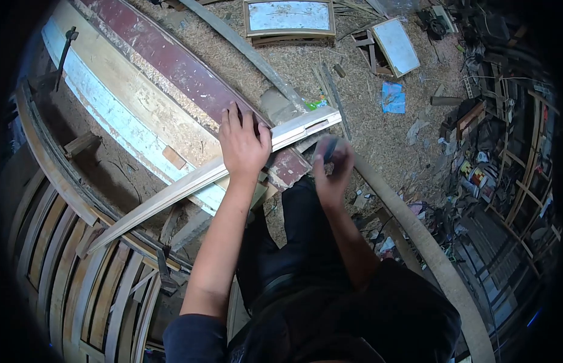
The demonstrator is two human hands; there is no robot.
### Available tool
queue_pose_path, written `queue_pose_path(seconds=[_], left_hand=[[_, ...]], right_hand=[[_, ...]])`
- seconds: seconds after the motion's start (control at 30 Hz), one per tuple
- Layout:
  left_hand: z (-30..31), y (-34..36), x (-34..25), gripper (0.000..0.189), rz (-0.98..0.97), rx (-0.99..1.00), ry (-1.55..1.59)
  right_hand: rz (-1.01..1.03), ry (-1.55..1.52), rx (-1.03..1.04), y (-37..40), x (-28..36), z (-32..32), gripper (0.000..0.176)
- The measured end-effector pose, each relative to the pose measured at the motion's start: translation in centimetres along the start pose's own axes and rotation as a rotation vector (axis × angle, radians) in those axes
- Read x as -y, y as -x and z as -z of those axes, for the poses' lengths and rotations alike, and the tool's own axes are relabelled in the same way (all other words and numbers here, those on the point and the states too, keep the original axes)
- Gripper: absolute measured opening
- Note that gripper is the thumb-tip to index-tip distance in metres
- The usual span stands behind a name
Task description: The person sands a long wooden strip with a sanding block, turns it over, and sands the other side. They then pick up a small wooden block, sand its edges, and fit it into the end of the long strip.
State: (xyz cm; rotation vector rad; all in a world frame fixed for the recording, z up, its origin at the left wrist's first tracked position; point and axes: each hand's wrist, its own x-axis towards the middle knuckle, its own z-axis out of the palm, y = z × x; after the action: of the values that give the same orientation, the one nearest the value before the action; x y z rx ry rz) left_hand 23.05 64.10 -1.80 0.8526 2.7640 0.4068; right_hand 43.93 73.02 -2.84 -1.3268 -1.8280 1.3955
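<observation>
A long pale wooden rail (184, 187) lies aslant across the workbench, with a slot cut near its right end. My left hand (245, 146) rests flat over this rail, its fingers stretched out towards the maroon board beyond and the thumb lying along the rail. Just below the slotted end is my right hand (334, 172), blurred by motion, with fingers curled around a small dark bluish object (331, 147). What that object is, I cannot make out. My right hand appears apart from the rail.
Under the rail run a maroon board (172, 66) and pale boards (130, 78) strewn with shavings. A small wood block (173, 158) and a clamp (66, 51) sit on them. Slatted frames (81, 278) stand at lower left. A curved strip (426, 248) passes on my right. Clutter lines the right side.
</observation>
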Motion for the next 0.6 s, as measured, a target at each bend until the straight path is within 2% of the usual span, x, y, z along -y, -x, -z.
queue_pose_path(seconds=[0.07, 0.13, 0.2, 0.27, 0.33, 0.37, 0.4, 0.5, 0.53, 0.6], left_hand=[[-0.2, 0.2, 0.1, 0.047, -0.013, -0.012, 0.001], [-0.2, 0.1, 0.1, 0.046, -0.01, -0.033, 0.014], [-0.2, 0.0, 0.1, 0.046, -0.016, -0.033, 0.013], [-0.2, 0.0, 0.1, 0.046, -0.022, -0.029, 0.011], [-0.1, 0.0, 0.2, 0.045, -0.016, 0.013, 0.057], [0.0, -0.1, 0.4, 0.045, -0.016, 0.009, 0.052], [0.2, 0.0, 0.8, 0.044, -0.003, 0.037, 0.162], [1.0, -0.1, 2.3, 0.043, 0.026, 0.058, 0.405], [1.7, 0.1, 3.0, 0.043, 0.066, 0.056, 0.545], [3.1, 0.2, 5.1, 0.044, -0.038, 0.067, 0.386]], right_hand=[[-0.011, -0.077, -0.025, -2.3, 2.6, -0.7, 0.065], [-0.01, 0.043, -0.008, -2.7, 3.5, -1.4, 0.069], [0.119, 0.432, 0.078, -1.4, 2.7, -2.0, 0.067], [0.107, 0.373, 0.119, 1.5, 2.0, -2.3, 0.067], [0.008, 0.257, 0.166, 3.8, 1.9, -2.6, 0.068], [-0.034, 0.147, 0.114, 4.2, 1.6, -2.8, 0.064], [-0.036, 0.139, 0.116, 4.2, 1.7, -3.0, 0.064], [-0.237, -0.38, 0.072, 2.8, 1.0, -3.9, 0.054], [-0.247, -0.382, 0.062, 2.5, 1.3, -4.2, 0.054], [-0.243, -0.363, 0.048, 2.0, 2.6, -4.3, 0.054]])
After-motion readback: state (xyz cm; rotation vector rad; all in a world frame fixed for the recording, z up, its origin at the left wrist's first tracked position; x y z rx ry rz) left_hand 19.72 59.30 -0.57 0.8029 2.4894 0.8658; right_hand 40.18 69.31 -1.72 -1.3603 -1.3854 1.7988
